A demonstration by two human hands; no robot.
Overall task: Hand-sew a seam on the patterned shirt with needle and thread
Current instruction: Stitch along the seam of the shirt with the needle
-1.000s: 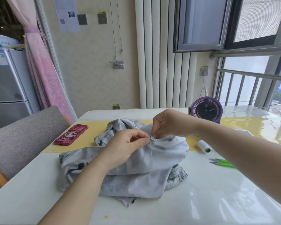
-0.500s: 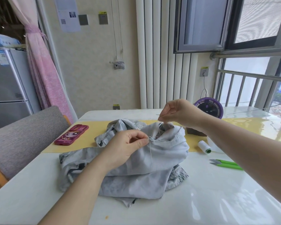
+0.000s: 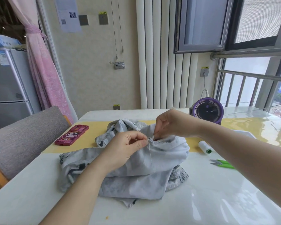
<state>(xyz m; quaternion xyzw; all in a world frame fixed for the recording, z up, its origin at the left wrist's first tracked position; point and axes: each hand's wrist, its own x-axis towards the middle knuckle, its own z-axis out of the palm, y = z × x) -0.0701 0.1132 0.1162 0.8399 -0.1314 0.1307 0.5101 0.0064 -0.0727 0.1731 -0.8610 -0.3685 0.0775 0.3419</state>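
A wide stretch of glossy white desk (image 3: 201, 200) is lying bare nearest, running out of view at the bottom and right. In the middle of it the shirt (image 3: 136, 176) is sitting in a crumpled heap, pale grey with darker blotchy print, its far part lapping onto a yellow mat (image 3: 88, 143). The left hand (image 3: 125, 148) is pinching a raised fold at the top of the heap between thumb and forefinger. The right hand (image 3: 172, 124) is curling its fingers down, pinching the same fold just beside it. A thread (image 3: 150, 153) is hanging from that spot. The needle is too fine to make out. Green snips (image 3: 221, 163) and a white spool (image 3: 204, 147) are lying apart on the right, and a pink phone (image 3: 71, 135) is lying on the left.
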